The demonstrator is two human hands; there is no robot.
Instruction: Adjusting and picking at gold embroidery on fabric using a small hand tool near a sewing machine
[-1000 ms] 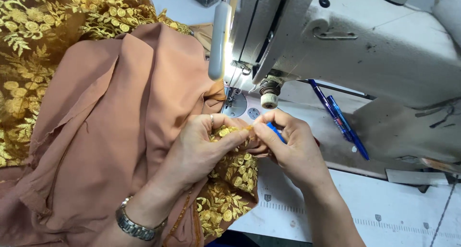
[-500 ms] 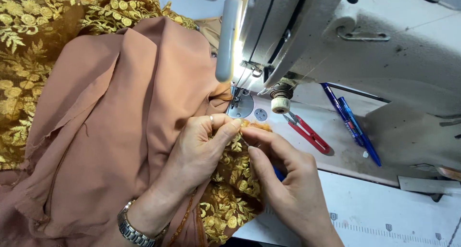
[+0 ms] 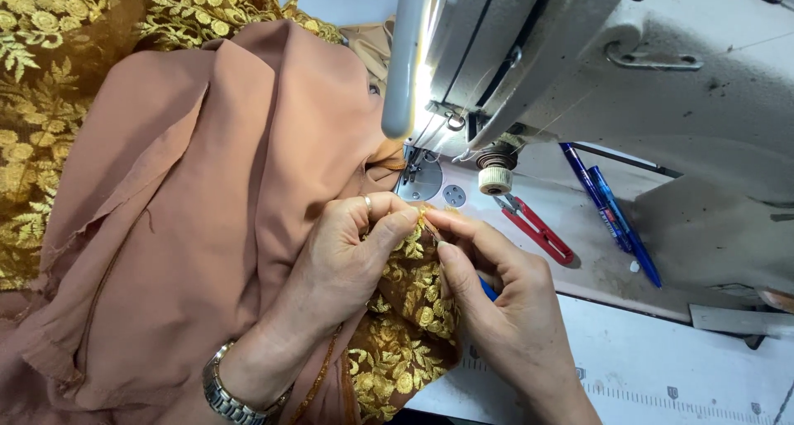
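Note:
My left hand (image 3: pixel 347 255), with a ring and a metal wristwatch, pinches the edge of gold-embroidered brown lace (image 3: pixel 409 326) between thumb and forefinger. My right hand (image 3: pixel 504 297) meets it from the right, fingertips on the same lace edge, and grips a small blue-handled tool (image 3: pixel 488 289) that is mostly hidden in the palm. Both hands work just in front of the sewing machine's needle plate (image 3: pixel 423 177). Plain tan fabric (image 3: pixel 207 202) lies bunched under and left of my left hand.
A white sewing machine (image 3: pixel 628 69) fills the upper right, its lamp (image 3: pixel 403 61) lit. Red thread snips (image 3: pixel 536 228) and two blue pens (image 3: pixel 612 212) lie on the machine bed. More gold lace (image 3: pixel 50 102) is heaped at far left. A printed ruler runs along the table edge (image 3: pixel 662 392).
The view has shifted and moved closer. My right hand has turned so the blue tool is more hidden in the palm. The red snips have come into view.

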